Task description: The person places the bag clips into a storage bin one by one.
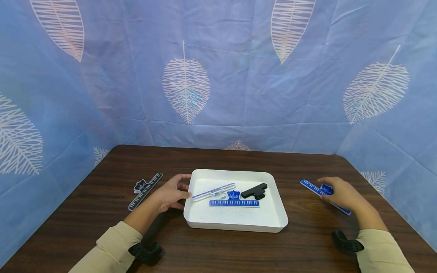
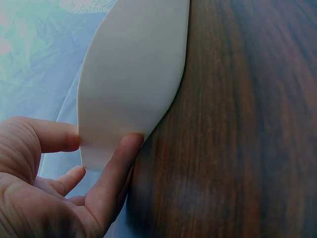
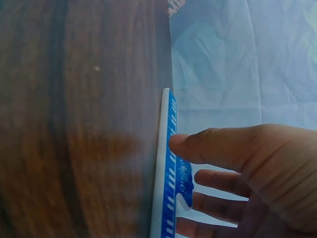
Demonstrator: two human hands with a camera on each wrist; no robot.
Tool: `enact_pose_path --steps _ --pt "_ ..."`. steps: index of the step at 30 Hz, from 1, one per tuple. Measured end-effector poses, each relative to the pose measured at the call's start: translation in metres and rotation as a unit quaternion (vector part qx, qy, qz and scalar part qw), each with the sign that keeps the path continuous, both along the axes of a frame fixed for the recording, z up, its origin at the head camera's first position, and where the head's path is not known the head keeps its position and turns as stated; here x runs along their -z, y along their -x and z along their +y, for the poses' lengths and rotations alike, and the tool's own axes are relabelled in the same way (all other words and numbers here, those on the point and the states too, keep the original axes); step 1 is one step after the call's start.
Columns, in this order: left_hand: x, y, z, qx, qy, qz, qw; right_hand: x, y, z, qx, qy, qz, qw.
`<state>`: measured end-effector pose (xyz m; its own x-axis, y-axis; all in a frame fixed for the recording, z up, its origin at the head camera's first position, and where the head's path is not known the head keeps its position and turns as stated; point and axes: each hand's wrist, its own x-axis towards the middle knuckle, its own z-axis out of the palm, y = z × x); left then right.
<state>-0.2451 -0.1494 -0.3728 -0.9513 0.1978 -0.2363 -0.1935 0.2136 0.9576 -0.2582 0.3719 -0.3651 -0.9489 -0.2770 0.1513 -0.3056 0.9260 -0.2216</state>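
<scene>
A white tray (image 1: pixel 235 223) stands mid-table, holding several long paper clips with ruler-like strips. My left hand (image 1: pixel 172 191) grips the tray's left side, the thumb against the outer wall (image 2: pixel 131 64) and other fingers at the rim. In the tray lie a blue ruler clip (image 1: pixel 234 203), a black clip (image 1: pixel 254 191) and a white-edged clip (image 1: pixel 213 192) tilted beside them. On the right, my right hand (image 1: pixel 339 191) holds another blue ruler clip (image 1: pixel 310 185) at its middle, against the table. In the right wrist view, the thumb touches this clip's strip (image 3: pixel 169 183).
A black ruler clip (image 1: pixel 145 191) lies on the dark wooden table (image 1: pixel 232 252), beyond my left forearm. Blue cloth with white leaf prints (image 1: pixel 186 91) hangs behind and beside the table. Both wrists wear black bands (image 1: pixel 145 252).
</scene>
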Motion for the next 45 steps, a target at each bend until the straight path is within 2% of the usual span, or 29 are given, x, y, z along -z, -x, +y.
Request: enact_pose_path --steps 7,24,37,45 --pt "0.0 0.003 0.001 -0.008 0.008 -0.007 0.9999 0.001 0.001 0.002 0.009 0.002 -0.034 0.999" --pt "-0.001 0.002 0.0 0.002 0.003 -0.003 1.0 -0.004 0.001 -0.005 0.031 -0.003 -0.047 0.998" --pt "0.001 0.002 0.0 0.001 -0.002 0.001 1.0 -0.01 -0.004 -0.018 0.018 -0.001 -0.032 0.999" --pt "0.0 0.0 0.0 -0.001 -0.001 -0.002 1.0 -0.017 -0.006 -0.028 -0.009 0.01 -0.008 1.0"
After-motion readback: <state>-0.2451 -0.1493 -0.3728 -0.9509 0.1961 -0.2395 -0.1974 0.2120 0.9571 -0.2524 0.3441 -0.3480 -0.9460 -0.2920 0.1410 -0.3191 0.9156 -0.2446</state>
